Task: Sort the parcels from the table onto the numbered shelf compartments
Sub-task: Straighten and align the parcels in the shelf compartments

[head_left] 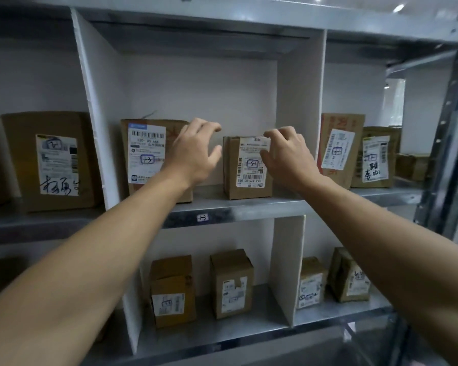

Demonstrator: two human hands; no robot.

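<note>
Bare forearms reach up from the lower corners toward a grey metal shelf unit (238,210) split by white divider panels (95,107) into compartments. The left hand (193,149) hangs in front of the middle compartment with its fingers spread and curled, holding nothing; it overlaps the right edge of a taller brown cardboard box (143,151) whose white label bears a handwritten "1-3". The right hand (288,151) is likewise open, fingers loosely bent, its fingertips at or touching the upper right of the label on a small brown cardboard parcel (246,167). Whether they press on it cannot be told. That small parcel stands upright on the middle shelf board, between the two hands and to the right of the taller box, a gap apart from it. Its label appears upside down, with a boxed handwritten mark.

On the shelf's front lip just below sits a small white tag (202,217) reading "1-3". Below, the lower tier holds four more small brown cartons, two in the middle bay (230,283) and two in the right bay (349,276). Farther off, a large brown box with scrawled writing (53,159) stands in the left compartment, and two labelled brown boxes (354,151) stand in the right one.
</note>
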